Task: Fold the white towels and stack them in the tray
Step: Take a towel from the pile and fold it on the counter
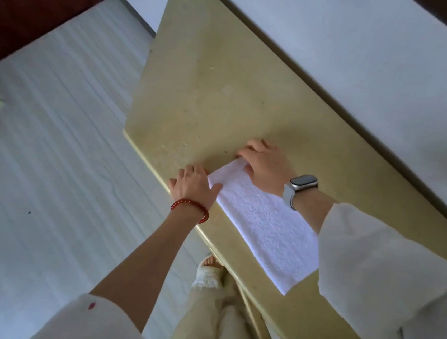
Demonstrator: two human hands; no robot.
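Lying limp and light on the table (214,91), the white towel (263,226) should crease easily; left hand (193,184) and right hand (265,165) pinch its far corners, the best hold.

left hand (193,182): fingers curled, pinching | right hand (265,168): fingers curled, gripping
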